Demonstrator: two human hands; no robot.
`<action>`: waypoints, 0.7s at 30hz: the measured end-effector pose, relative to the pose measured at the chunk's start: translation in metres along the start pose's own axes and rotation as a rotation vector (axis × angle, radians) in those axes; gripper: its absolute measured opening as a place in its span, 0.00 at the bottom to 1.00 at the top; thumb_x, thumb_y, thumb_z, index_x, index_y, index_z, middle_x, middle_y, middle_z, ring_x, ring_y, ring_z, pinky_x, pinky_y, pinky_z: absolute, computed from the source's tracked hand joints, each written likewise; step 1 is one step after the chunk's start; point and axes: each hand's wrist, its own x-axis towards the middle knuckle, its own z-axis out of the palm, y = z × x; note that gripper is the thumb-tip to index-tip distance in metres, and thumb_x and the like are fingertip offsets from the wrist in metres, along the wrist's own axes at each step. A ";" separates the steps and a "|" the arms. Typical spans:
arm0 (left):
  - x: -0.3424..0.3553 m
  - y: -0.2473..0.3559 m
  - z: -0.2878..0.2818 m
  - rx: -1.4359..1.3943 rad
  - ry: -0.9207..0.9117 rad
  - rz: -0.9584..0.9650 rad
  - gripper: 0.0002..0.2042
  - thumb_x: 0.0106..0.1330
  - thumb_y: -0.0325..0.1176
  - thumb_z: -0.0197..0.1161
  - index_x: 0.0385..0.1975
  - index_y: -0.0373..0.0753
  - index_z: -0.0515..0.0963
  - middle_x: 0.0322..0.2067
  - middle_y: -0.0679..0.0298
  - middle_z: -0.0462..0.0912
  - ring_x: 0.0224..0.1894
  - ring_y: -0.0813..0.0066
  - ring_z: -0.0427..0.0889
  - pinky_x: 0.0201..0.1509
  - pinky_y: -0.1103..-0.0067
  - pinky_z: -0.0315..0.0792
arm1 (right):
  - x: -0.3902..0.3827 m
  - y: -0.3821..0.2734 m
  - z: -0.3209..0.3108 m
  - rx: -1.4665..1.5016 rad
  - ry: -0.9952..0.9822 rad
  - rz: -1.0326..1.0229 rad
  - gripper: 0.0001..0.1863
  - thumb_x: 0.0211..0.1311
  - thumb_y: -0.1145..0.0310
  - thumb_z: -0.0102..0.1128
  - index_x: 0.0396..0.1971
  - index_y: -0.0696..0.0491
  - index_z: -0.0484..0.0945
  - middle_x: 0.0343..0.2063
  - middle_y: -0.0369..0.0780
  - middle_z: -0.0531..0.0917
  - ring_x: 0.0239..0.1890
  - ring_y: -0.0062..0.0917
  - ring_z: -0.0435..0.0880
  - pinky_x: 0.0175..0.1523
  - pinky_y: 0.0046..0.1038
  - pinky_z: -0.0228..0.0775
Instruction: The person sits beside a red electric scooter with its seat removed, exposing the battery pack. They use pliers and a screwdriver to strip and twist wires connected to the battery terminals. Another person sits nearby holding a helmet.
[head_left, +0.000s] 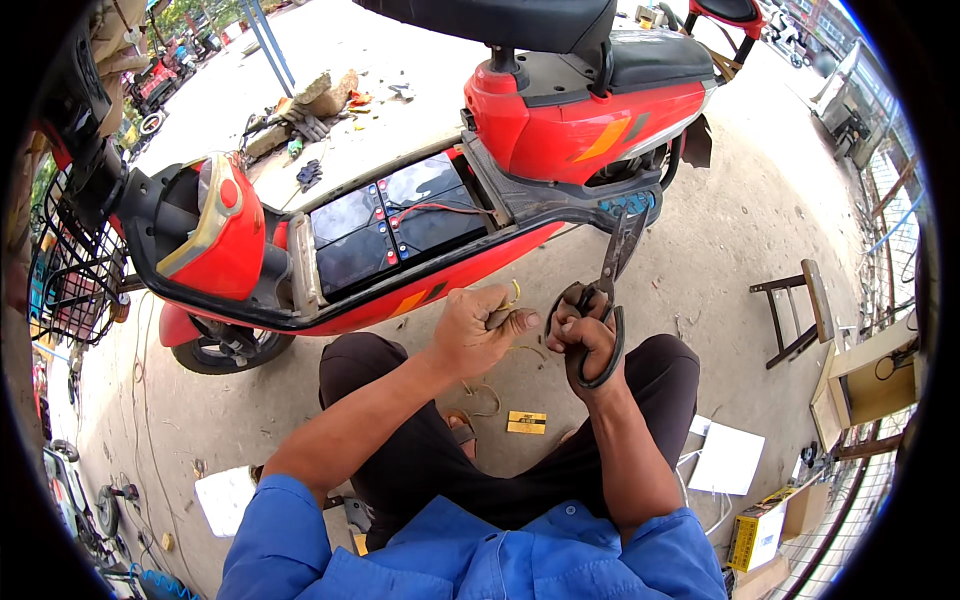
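My left hand (478, 325) pinches a thin yellow wire (516, 292) in front of the red electric scooter (520, 125). To its right, my right hand (587, 345) grips large black-handled scissors (617, 262), whose blades point up toward the scooter's side, partly apart. The scooter's deck is uncovered, showing black batteries (355, 235) with red wiring across them. Loose yellow wire lies on the ground between my knees, near a small yellow card (526, 422).
A wooden stool frame (826, 320) and a pale wooden cabinet (843, 400) are on the right, with white boards (730, 457) and a yellow box (752, 540) below. Rubble (330, 98) lies behind the scooter, whose basket (75, 290) is at left. Cables trail on the left ground.
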 end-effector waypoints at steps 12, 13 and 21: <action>0.006 -0.006 -0.004 -0.153 0.052 -0.188 0.11 0.77 0.34 0.52 0.37 0.34 0.77 0.19 0.71 0.69 0.21 0.86 0.65 0.25 0.82 0.62 | -0.005 -0.001 -0.014 -1.012 -0.042 -0.106 0.19 0.46 0.73 0.59 0.39 0.61 0.66 0.22 0.43 0.68 0.25 0.29 0.67 0.33 0.35 0.65; 0.006 -0.006 -0.004 -0.173 0.072 -0.202 0.11 0.77 0.34 0.52 0.39 0.33 0.78 0.19 0.71 0.70 0.21 0.86 0.67 0.25 0.83 0.64 | -0.005 -0.004 -0.012 -1.047 -0.070 -0.016 0.21 0.46 0.73 0.59 0.42 0.61 0.67 0.26 0.42 0.69 0.28 0.28 0.68 0.36 0.32 0.66; 0.007 -0.001 -0.005 -0.354 0.108 -0.272 0.10 0.76 0.32 0.55 0.39 0.31 0.78 0.22 0.67 0.78 0.21 0.84 0.74 0.26 0.82 0.70 | -0.008 0.018 -0.007 -0.974 -0.285 0.088 0.20 0.46 0.73 0.59 0.40 0.61 0.66 0.29 0.46 0.71 0.33 0.31 0.70 0.41 0.32 0.67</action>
